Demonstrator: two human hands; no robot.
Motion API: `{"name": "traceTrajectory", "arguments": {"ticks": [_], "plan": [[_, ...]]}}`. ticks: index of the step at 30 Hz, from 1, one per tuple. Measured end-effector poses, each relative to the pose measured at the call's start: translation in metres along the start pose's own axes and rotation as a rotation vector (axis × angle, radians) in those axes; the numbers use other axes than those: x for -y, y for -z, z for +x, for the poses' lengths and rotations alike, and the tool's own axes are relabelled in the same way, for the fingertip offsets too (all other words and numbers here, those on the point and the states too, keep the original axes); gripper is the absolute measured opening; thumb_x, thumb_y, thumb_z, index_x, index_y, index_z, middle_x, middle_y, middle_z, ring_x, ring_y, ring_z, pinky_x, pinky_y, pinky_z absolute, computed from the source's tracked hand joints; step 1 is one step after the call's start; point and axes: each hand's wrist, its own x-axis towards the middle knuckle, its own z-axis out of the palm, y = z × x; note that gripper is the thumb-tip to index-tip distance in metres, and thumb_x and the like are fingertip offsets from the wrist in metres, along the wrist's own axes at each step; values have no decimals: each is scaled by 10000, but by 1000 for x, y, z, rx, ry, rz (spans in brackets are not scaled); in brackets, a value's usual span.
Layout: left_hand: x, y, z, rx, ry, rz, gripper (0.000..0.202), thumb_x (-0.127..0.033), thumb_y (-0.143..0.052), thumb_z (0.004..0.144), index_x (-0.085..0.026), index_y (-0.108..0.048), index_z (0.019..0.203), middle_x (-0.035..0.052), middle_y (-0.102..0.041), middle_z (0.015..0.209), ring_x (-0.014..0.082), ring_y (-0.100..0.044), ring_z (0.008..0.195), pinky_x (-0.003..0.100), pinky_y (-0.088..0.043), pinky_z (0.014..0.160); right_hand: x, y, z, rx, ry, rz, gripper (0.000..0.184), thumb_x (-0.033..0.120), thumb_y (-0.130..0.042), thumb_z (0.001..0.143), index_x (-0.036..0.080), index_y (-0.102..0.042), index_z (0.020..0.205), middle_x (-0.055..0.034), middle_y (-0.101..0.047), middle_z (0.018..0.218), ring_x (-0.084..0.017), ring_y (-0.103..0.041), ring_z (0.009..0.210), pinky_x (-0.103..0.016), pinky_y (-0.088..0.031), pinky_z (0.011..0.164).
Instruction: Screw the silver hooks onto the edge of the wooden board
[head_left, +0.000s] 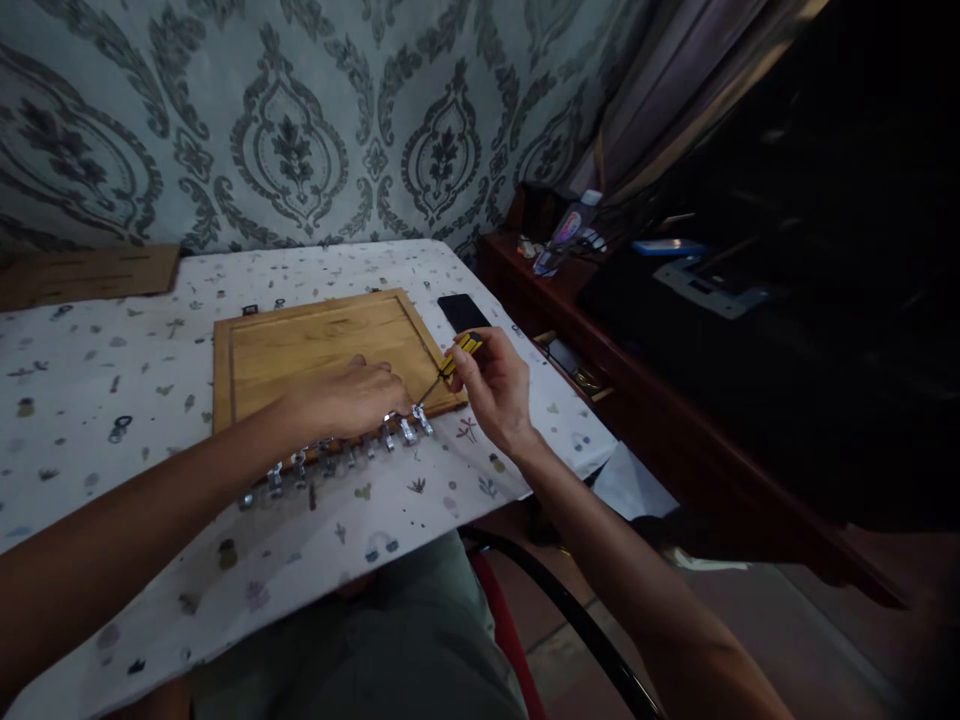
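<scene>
Pointing down at the rightmost of the metal fittings (407,431), the shaft of the yellow-and-black screwdriver (460,355) slants in from my right hand (496,385), whose fingers are closed around its handle. The fittings line the near edge of a framed wooden panel (330,340), which lies flat on the patterned tablecloth (435,490) in front of me. My left hand (356,397) rests over that edge, fingertips close to the screwdriver's tip — whether they pinch anything I cannot tell.

I judge the work to be partway: the row is laid out, and one end is getting attention. How many fittings are fastened, and how many are left, I can't make out; my forearm and hand cover some.

Just past the panel's right side lies a flat black object (461,311). Farther right, a drawer (602,395) stands open with things inside — too dark to name — and above it stands a clear bottle (566,235), its contents uncertain.
</scene>
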Motion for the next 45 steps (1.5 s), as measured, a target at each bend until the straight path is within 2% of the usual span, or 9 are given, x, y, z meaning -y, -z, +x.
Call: {"name": "traceTrajectory", "arguments": {"ticks": [9,17,23,27,31,35,38,42,45], "plan": [[7,-9,5,-22,-20,24,289,-93,-534,905,-232,-772,992,54,-731,930,217,-604,963,334,-386,830,0,-2,1,16,8,14,315,529,-626,963,228,-535,980,39,-573,734,-83,-581,541,-212,-464,488],[7,-11,4,-38,14,16,244,-136,-525,954,-219,-754,956,52,-694,861,229,-611,934,351,-417,858,3,-6,6,79,-104,191,458,547,-807,812,243,-475,895,61,-556,755,-63,-526,477,-197,-433,411],[1,-5,0,-22,34,0,304,-73,-531,889,-237,-770,981,50,-736,998,217,-630,923,340,-418,849,9,1,19,277,-15,153,429,553,-702,916,251,-605,1204,27,-586,906,-60,-602,533,-223,-492,492],[1,-4,0,-17,8,10,261,-83,-534,890,-212,-760,890,57,-719,918,203,-623,861,321,-413,812,10,5,24,386,-6,180,381,545,-672,940,226,-660,1147,-18,-631,1084,-41,-633,565,-215,-521,539],[4,-6,1,-18,-11,3,263,-108,-547,902,-231,-772,962,45,-720,933,167,-613,817,294,-421,814,10,1,28,304,-65,173,442,565,-812,801,187,-660,975,-1,-651,938,-27,-530,486,-193,-460,434],[4,-7,0,-26,-17,12,289,-109,-534,903,-232,-776,1002,51,-722,944,167,-611,843,286,-428,823,8,-6,32,261,-121,214,525,587,-862,720,202,-525,836,11,-656,824,-47,-504,475,-189,-417,379],[1,-6,-2,-35,-8,12,324,-106,-499,923,-230,-775,1039,51,-715,942,168,-598,820,299,-431,837,8,-5,36,293,-120,222,536,583,-868,720,229,-540,954,50,-592,760,-61,-495,469,-201,-437,383],[1,-5,-1,-34,10,1,307,-127,-513,913,-240,-783,1006,48,-714,932,176,-597,792,317,-427,824,8,4,41,405,-38,178,504,603,-725,874,257,-600,1219,25,-632,861,-69,-577,513,-227,-508,479],[3,-6,1,-39,2,-10,293,-138,-523,905,-246,-781,990,45,-719,894,190,-606,815,331,-422,848,8,8,43,456,-20,185,483,613,-642,932,220,-637,1213,6,-667,896,-63,-628,526,-219,-513,521]]}}
